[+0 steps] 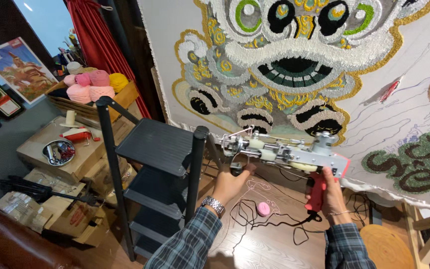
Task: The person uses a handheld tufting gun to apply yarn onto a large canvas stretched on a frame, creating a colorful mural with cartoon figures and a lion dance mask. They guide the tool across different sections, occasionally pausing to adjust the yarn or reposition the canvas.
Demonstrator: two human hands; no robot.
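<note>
Premises: a rug-tufting workshop; a stretched backing cloth (175,30) bears a part-tufted lion-mask design (294,55) beside drawn outlines; a crate of yarn balls (91,85), stacked cardboard boxes (51,149) and a black step ladder (158,169) occupy the wooden floor (265,249).

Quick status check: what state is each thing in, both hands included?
Tufting gun: held in both hands, beside the cloth.
Left hand: closed on the gun's front handle.
Right hand: closed on the red grip.
Tufted cloth: stretched upright, partly tufted.
Step ladder: unfolded, standing.
Pink yarn: on the floor.
</note>
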